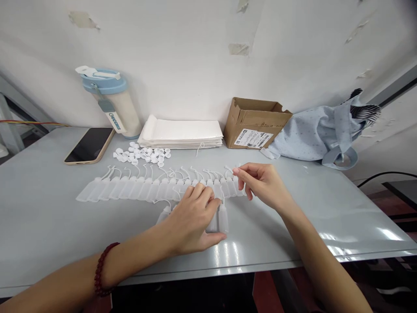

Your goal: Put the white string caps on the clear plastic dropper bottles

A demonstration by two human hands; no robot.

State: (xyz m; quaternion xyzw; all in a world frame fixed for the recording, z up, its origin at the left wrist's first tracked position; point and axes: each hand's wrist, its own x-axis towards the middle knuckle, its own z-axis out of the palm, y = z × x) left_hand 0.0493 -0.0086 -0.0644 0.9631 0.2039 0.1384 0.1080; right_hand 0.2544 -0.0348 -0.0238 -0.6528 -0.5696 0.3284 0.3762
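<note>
A long row of small translucent plastic bottles (pixel 130 188) with thin tethered tips lies across the grey table (pixel 42 217). My left hand (pixel 192 219) rests palm down on the table, fingers curled round a few loose bottles (pixel 223 217) just in front of the row. My right hand (pixel 260 182) hovers at the row's right end, its fingertips pinched on something small and pale, perhaps a bottle's tip. A scatter of small white caps (pixel 141 154) lies behind the row.
A phone (pixel 88 145) lies face up at the back left beside a blue-lidded tumbler (pixel 112 102). A stack of white bags (pixel 182 134), an open cardboard box (pixel 256 121) and a blue cloth bag (pixel 325 130) line the wall.
</note>
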